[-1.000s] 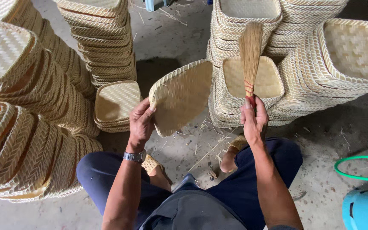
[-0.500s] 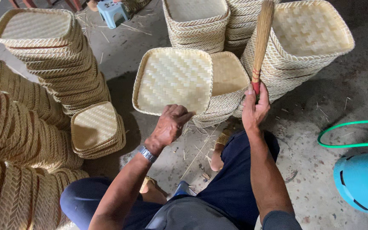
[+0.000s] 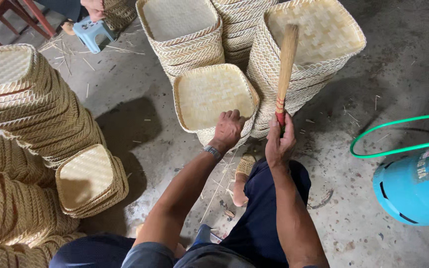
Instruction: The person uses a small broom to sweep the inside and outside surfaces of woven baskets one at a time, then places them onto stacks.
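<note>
Woven tray (image 3: 213, 95) sits face-up on a short stack just in front of the person's knees, left hand (image 3: 228, 128) on its near rim with fingers curled over the edge, right hand (image 3: 280, 141) just right of it, closed around the red-bound handle of a small brush (image 3: 286, 64) held upright. Tray looks empty and clean inside, so brushing seems near done or not begun, can't tell which. Tall tray stacks (image 3: 310, 54) behind and left of it; top ones look empty; blue gas cylinder (image 3: 415, 186) well right.

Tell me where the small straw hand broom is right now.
In the head view, the small straw hand broom stands upright in the right hand, right of centre, over the stacked woven bamboo trays.
</note>
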